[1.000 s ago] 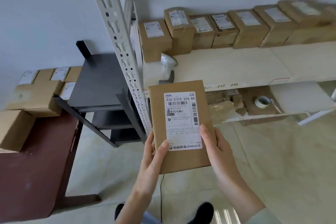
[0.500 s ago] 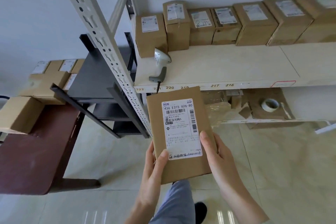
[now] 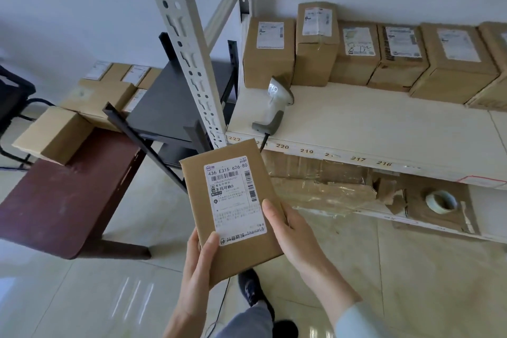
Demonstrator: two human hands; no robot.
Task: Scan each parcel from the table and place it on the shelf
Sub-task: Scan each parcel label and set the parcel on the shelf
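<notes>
Both the left hand [image 3: 201,263] and right hand [image 3: 290,230] grip the parcel [image 3: 233,211], label up, just below the shelf [image 3: 370,129] edge near the scanner [image 3: 274,107], so scanning seems next: free one hand for it.

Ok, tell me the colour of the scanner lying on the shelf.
The scanner is light grey with a darker grey handle, seen in the head view.

A flat brown cardboard parcel [image 3: 233,211] is held label-up, its white barcode label reading 436 E315 626-80, its top tilted toward 11 o'clock. At 1 o'clock, a grey scanner [image 3: 275,105] lies on the cream shelf [image 3: 370,129], before a row of brown labelled parcels [image 3: 356,55].
</notes>
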